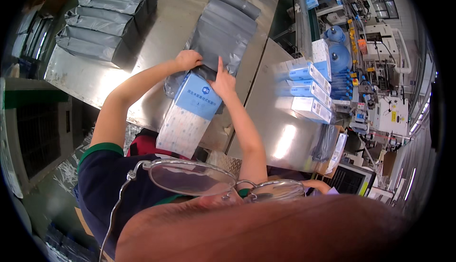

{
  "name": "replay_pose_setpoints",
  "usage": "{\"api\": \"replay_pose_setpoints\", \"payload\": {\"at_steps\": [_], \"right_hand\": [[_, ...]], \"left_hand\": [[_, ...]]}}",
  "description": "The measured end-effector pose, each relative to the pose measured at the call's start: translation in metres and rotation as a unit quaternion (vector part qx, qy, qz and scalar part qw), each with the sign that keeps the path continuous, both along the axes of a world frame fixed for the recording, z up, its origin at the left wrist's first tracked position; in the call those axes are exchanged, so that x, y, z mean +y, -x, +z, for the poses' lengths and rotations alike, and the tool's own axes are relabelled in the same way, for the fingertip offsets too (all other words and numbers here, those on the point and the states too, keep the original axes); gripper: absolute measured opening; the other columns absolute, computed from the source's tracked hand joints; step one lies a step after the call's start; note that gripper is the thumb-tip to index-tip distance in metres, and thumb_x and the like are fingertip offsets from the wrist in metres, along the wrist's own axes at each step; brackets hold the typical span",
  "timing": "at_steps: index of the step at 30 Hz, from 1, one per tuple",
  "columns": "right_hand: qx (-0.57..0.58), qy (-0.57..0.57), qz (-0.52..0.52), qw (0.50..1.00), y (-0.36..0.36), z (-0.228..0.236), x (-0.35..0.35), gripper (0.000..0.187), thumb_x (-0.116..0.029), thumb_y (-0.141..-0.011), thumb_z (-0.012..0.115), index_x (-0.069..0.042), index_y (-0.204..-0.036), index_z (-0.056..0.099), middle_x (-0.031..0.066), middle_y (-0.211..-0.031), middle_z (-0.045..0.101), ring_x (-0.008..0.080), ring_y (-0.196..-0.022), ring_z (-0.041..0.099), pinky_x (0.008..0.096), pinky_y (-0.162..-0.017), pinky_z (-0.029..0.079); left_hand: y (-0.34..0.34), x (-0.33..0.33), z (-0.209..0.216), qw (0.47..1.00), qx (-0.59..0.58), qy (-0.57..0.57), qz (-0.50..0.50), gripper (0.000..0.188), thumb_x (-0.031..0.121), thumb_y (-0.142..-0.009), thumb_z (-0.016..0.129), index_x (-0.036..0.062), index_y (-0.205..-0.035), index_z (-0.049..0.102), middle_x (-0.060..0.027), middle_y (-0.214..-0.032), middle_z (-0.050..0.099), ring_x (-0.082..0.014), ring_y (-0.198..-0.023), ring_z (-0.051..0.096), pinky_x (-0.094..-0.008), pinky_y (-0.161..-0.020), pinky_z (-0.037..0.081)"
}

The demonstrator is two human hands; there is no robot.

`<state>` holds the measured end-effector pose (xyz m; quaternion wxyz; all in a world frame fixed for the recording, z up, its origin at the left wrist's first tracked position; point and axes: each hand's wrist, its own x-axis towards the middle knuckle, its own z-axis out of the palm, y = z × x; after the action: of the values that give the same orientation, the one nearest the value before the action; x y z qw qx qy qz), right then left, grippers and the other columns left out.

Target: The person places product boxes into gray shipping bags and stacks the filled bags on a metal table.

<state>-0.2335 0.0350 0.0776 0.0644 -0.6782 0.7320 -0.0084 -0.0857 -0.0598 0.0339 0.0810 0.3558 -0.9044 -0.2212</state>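
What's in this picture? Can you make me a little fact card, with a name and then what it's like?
Left hand: gripping the edge of some gray plastic
Right hand: at the far end of the pack, index finger stretched out
Pack colors: blue and white
Wrapped parcels: four, gray, in a row at upper left
Boxes: blue and white, on the right
Table: shiny metal

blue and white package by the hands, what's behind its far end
Grey plastic lies on the metal table beyond the blue and white package. The left hand and right hand are at that end; whatever lies inside or under the plastic is hidden.
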Motion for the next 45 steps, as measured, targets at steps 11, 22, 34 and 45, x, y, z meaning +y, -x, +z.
{"api": "replay_pose_setpoints", "payload": {"at_steps": [11,22,34,45], "right_hand": [[-0.108,0.206,-0.201,0.952,0.02,-0.07,0.039,0.01,-0.01,-0.069,0.044,-0.001,-0.065,0.048,0.0182,-0.065,0.053,0.0336,-0.064,0.052,0.0387,-0.056,0.042],[-0.202,-0.212,0.015,0.956,-0.006,-0.117,0.191,0.029,-0.011,-0.07,0.043,0.002,-0.095,0.05,0.0248,-0.102,0.046,0.0351,-0.096,0.043,0.037,-0.081,0.035],[-0.18,-0.273,0.0,0.945,-0.016,-0.026,0.189,0.02,-0.025,-0.066,0.059,-0.007,-0.074,0.057,0.0091,-0.062,0.056,0.0204,-0.056,0.053,0.0305,-0.05,0.039],[-0.507,0.137,-0.012,0.851,-0.118,-0.062,0.104,0.011,-0.009,-0.067,0.06,-0.002,-0.073,0.054,0.0043,-0.062,0.044,0.0123,-0.05,0.043,0.0226,-0.047,0.036]], "left_hand": [[-0.027,0.076,-0.025,0.835,0.392,-0.048,0.384,0.012,0.01,-0.069,0.049,0.0049,-0.079,0.045,-0.01,-0.081,0.049,-0.0301,-0.073,0.051,-0.0387,-0.059,0.042],[-0.123,0.175,-0.077,0.974,-0.144,-0.152,-0.088,0.018,0.018,-0.065,0.049,0.0034,-0.073,0.056,-0.0169,-0.077,0.055,-0.0287,-0.073,0.054,-0.0406,-0.063,0.043],[-0.122,0.163,-0.044,0.879,0.243,-0.339,0.232,0.014,0.013,-0.069,0.058,0.0004,-0.065,0.053,-0.0066,-0.054,0.051,-0.0102,-0.048,0.044,-0.0231,-0.047,0.036],[-0.119,0.173,-0.048,0.778,0.346,-0.488,0.19,0.011,0.008,-0.078,0.048,-0.001,-0.075,0.053,-0.0023,-0.067,0.054,-0.0062,-0.058,0.047,-0.0181,-0.054,0.038]]}}
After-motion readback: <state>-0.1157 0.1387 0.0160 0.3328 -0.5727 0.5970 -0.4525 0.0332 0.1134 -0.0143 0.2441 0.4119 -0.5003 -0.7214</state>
